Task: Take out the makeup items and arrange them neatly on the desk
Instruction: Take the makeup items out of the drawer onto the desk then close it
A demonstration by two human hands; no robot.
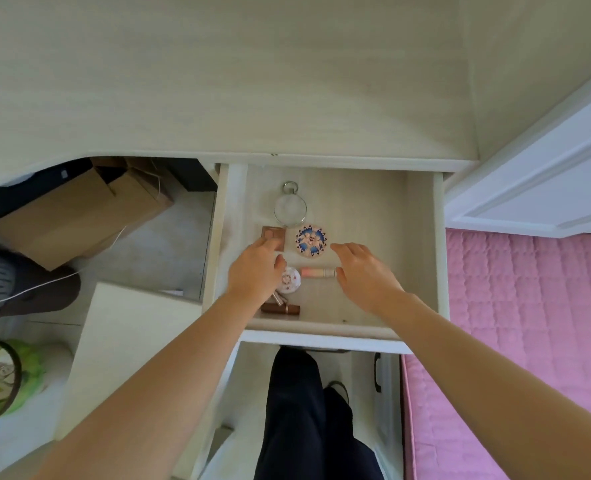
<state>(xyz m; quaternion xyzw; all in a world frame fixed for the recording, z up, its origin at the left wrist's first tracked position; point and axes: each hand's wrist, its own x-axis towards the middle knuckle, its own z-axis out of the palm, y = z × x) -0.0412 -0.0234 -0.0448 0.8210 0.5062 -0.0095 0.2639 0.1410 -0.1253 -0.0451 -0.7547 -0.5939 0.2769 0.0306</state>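
Pink tube (319, 273) lengthwise left-right

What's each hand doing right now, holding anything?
Left hand: over the square compact; fingers hidden, grip cannot be told.
Right hand: open, fingers spread above the pink tube, holding nothing.

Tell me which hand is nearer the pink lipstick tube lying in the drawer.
Right. The right hand hovers at the tube's right end, thumb almost on the pink lipstick tube. The left hand is further left, beyond the small round white compact.
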